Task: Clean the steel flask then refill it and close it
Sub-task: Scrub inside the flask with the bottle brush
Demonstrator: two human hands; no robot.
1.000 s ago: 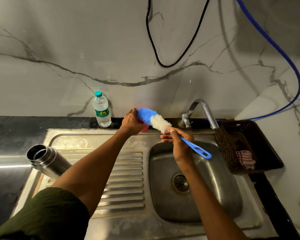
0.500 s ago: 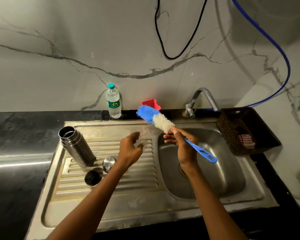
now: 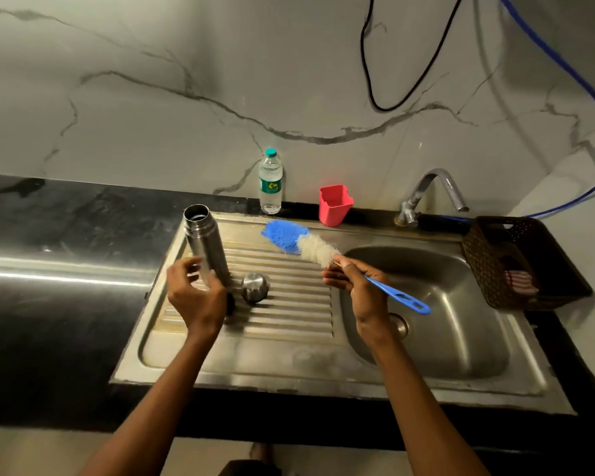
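Observation:
The open steel flask [image 3: 203, 238] stands upright on the ribbed drainboard [image 3: 289, 324] at its left end. My left hand [image 3: 193, 297] wraps round the flask's lower part, thumb on the left and fingers on the right. Beside it lie the domed steel cap [image 3: 255, 286] and a black stopper [image 3: 231, 304], the stopper partly hidden behind my left hand. My right hand [image 3: 358, 290] grips a bottle brush [image 3: 299, 240] by its blue handle, just below the white and blue bristles, which point left toward the flask.
A plastic water bottle [image 3: 270, 182] and a red cup [image 3: 334, 204] stand at the back edge by the wall. The tap [image 3: 433, 190] arches over the sink basin [image 3: 461, 321]. A dark woven basket [image 3: 488, 255] holding a cloth sits at the right. Cables hang on the wall.
My left hand came away from the red cup, crossed left over the drainboard and took hold of the flask. The brush in my right hand moved a little left. The view pulled back.

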